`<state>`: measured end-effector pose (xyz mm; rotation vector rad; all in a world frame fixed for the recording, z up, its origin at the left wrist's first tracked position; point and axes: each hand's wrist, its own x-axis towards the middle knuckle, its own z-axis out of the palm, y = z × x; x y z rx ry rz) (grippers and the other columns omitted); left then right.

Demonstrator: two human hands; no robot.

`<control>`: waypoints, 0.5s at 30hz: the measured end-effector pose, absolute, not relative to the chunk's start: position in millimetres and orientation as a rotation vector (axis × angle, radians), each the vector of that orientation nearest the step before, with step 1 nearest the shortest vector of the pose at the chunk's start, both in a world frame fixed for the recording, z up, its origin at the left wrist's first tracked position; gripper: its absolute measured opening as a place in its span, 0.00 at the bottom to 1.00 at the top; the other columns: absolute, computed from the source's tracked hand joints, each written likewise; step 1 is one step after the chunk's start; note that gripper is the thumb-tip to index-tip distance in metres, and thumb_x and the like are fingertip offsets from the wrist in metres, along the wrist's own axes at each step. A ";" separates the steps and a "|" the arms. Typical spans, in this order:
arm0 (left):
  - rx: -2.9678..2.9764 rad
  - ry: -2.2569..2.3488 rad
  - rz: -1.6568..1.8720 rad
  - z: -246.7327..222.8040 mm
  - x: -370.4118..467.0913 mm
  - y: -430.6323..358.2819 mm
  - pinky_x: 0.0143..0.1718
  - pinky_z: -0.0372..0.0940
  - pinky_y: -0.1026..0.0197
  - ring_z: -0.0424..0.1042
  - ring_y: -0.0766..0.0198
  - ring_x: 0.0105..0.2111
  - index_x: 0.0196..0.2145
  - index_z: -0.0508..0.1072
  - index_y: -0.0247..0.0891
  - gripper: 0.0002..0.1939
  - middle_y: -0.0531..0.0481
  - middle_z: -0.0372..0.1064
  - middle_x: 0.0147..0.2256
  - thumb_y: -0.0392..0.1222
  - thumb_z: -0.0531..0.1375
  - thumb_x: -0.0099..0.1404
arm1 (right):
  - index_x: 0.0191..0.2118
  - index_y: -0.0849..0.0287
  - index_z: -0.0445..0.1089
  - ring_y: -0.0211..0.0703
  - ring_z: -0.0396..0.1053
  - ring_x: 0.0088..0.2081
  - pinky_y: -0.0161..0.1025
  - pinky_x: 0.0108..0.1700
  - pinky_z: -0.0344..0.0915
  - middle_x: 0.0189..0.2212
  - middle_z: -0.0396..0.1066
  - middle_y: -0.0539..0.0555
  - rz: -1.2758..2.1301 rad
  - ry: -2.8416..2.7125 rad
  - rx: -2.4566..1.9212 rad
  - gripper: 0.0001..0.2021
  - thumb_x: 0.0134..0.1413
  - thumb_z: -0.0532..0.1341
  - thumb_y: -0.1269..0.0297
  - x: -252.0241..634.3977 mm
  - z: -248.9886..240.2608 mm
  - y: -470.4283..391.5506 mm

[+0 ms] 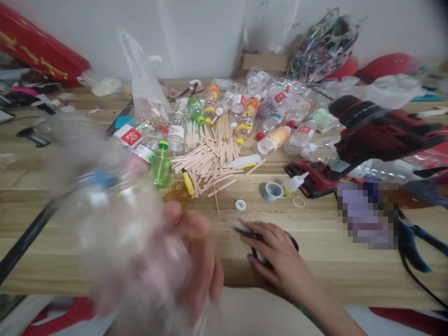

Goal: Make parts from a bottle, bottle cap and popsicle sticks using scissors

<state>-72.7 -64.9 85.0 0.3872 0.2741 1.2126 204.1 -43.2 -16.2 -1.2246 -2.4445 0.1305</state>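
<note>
Left hand (201, 256): our fingers clamped a blurred plastic bundle (119, 219).
Right hand (278, 247): we covered scissors (249, 233); grip, we couldn't tell.

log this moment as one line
left hand: holding blurred clear plastic | right hand: on black scissors | ahead: wooden sticks, plastic bottles | far right: red-black drill

I see soft, greyish light spread over the table (320, 242), with a dim shadow beside the right hand (275, 247). White shiny spots gleam on the clear plastic (133, 233). It is very blurry, and so is the left hand (199, 256). The sticks (194, 161) look clearer. The top right corner goes dark, and 1 patch (367, 214) is all chunky squares.
</note>
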 end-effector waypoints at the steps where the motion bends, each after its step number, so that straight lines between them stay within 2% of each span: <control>1: 0.430 0.236 1.191 83.5 -62.3 -47.8 0.31 0.70 0.58 0.75 0.62 0.27 0.50 0.75 0.48 0.32 0.50 0.77 0.49 0.52 0.74 0.47 | 0.53 0.52 0.74 0.53 0.64 0.57 0.56 0.55 0.65 0.57 0.67 0.58 0.090 -2.428 -1.247 0.15 0.63 0.57 0.65 211.3 -18.3 -39.1; 4: 0.230 0.391 1.240 78.9 -36.2 -8.4 0.40 0.72 0.57 0.76 0.58 0.35 0.47 0.76 0.42 0.25 0.49 0.79 0.41 0.47 0.72 0.51 | 0.50 0.58 0.75 0.58 0.66 0.54 0.58 0.51 0.66 0.53 0.69 0.63 -0.046 -2.326 -1.311 0.14 0.67 0.54 0.65 228.9 -14.2 -26.3; 6: 0.129 0.467 1.222 78.2 -25.0 3.6 0.39 0.72 0.56 0.77 0.58 0.35 0.42 0.76 0.39 0.19 0.49 0.78 0.38 0.47 0.69 0.53 | 0.50 0.61 0.73 0.60 0.66 0.54 0.60 0.50 0.66 0.53 0.68 0.65 -0.076 -2.268 -1.327 0.13 0.67 0.55 0.64 228.1 -0.5 -20.8; 8: 0.034 0.490 1.215 80.1 -17.7 8.1 0.40 0.72 0.57 0.77 0.59 0.35 0.40 0.76 0.37 0.14 0.48 0.77 0.36 0.47 0.65 0.58 | 0.51 0.58 0.71 0.54 0.68 0.53 0.53 0.51 0.67 0.52 0.70 0.61 0.002 -2.223 -1.256 0.12 0.68 0.55 0.63 215.9 21.8 -19.4; 11: -0.007 0.517 1.237 85.6 -10.3 11.1 0.40 0.71 0.59 0.76 0.60 0.35 0.39 0.75 0.35 0.14 0.47 0.77 0.35 0.49 0.62 0.63 | 0.51 0.54 0.68 0.41 0.71 0.46 0.39 0.48 0.69 0.43 0.74 0.52 0.202 -2.119 -1.172 0.09 0.69 0.56 0.63 187.4 60.0 -20.8; 15: 0.023 0.577 1.223 90.4 -4.4 15.0 0.36 0.71 0.60 0.75 0.60 0.32 0.38 0.76 0.32 0.19 0.46 0.76 0.32 0.54 0.61 0.64 | 0.58 0.56 0.61 0.36 0.72 0.36 0.33 0.41 0.69 0.35 0.72 0.49 0.241 -2.024 -1.177 0.16 0.70 0.56 0.56 157.2 89.6 -15.3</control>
